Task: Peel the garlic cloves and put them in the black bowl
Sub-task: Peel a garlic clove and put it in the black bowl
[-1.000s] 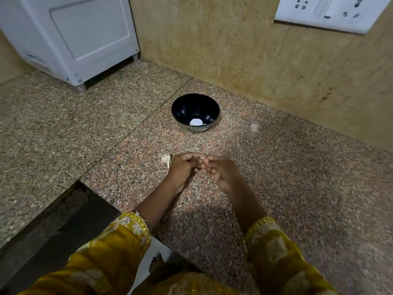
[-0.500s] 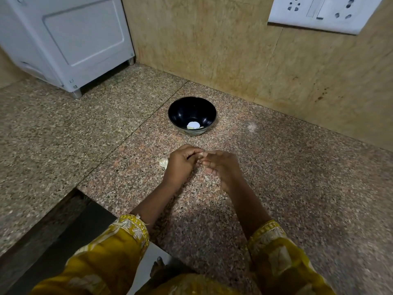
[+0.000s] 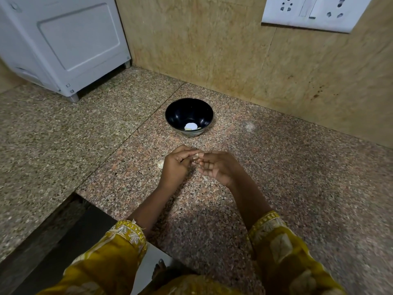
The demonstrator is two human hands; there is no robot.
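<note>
White appliance (image 3: 63, 39): stands at the far left on the granite counter (image 3: 297, 188), well apart from the work; it plays no part

Loose garlic piece (image 3: 160, 163): lies on the counter just beside the left hand, pale and papery; a second ago more of it showed, and now the hand partly covers it; whether it is an unpeeled clove or shed skin, I cannot tell

Left hand (image 3: 177, 165): fingers curled, with thumb and fingertips pinching a garlic clove (image 3: 195, 156); compared with a second ago it sits a little closer to the bowl, with the same grip

Black bowl (image 3: 189, 116): upright on the counter beyond the hands, near the wall; one pale peeled clove (image 3: 190, 126) lies at the bottom, the same as half a second ago, so nothing has been added

Right hand (image 3: 219, 167): fingers curled inward, their tips meeting the left hand's at the clove and picking at its skin; it has shifted along with the left

Skin scrap (image 3: 205, 177): a small pale fleck on the counter under the right hand, too small to be sure of

Socket plate (image 3: 314, 11): on the wall at the upper right, untouched

Meaning for the task: only the hands' place has changed slightly, so the peeling of this clove looks unfinished; the drop into the bowl is not yet done
</note>
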